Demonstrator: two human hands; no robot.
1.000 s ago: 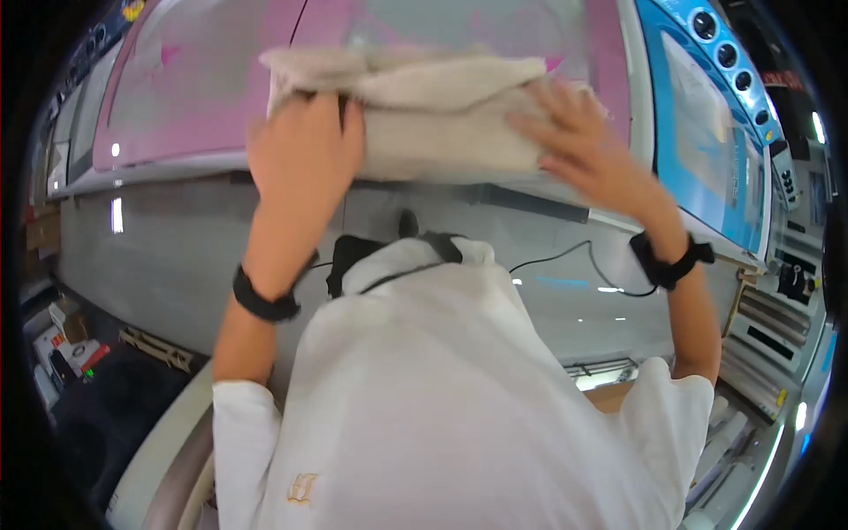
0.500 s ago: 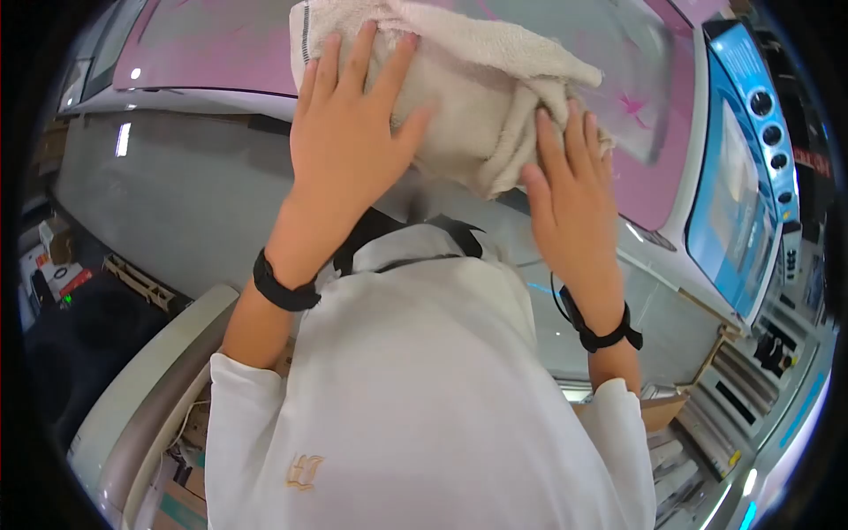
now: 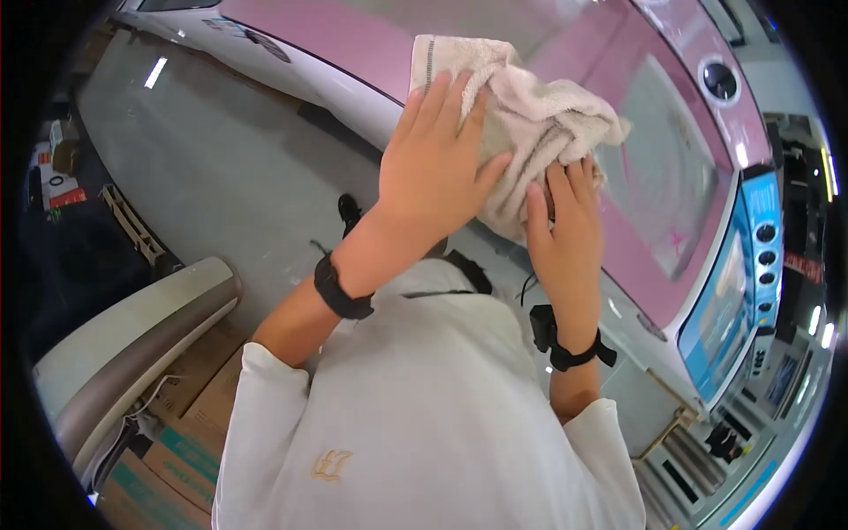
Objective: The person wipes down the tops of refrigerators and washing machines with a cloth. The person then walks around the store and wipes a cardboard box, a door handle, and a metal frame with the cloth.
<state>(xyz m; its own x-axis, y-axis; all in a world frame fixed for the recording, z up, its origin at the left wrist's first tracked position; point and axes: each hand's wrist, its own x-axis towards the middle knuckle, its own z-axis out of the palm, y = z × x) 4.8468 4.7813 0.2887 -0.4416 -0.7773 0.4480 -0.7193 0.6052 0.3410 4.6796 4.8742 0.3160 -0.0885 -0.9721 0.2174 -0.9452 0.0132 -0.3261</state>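
A cream towel (image 3: 552, 110), crumpled into folds, lies on the pink lid of a washing machine (image 3: 649, 238). My left hand (image 3: 433, 163) rests flat on the towel's left part, fingers stretched out and thumb apart. Against the lower right folds lies my right hand (image 3: 570, 234), its fingers extended with the tips partly among the folds and the thumb apart. Both hands touch the towel without closing round it. Each wrist wears a black band. The lid surface under the towel is hidden.
A blue-topped machine with round dials (image 3: 729, 300) stands at the right. Another pink machine panel with a round dial (image 3: 720, 81) is at the upper right. Cardboard boxes (image 3: 190, 424) and a pale curved appliance panel (image 3: 132, 344) are at the lower left. Grey floor (image 3: 212, 150) shows at left.
The view has turned, and the machine now lies at a slant. Both hands and the towel have shifted together over the lid, and the towel is more bunched up.
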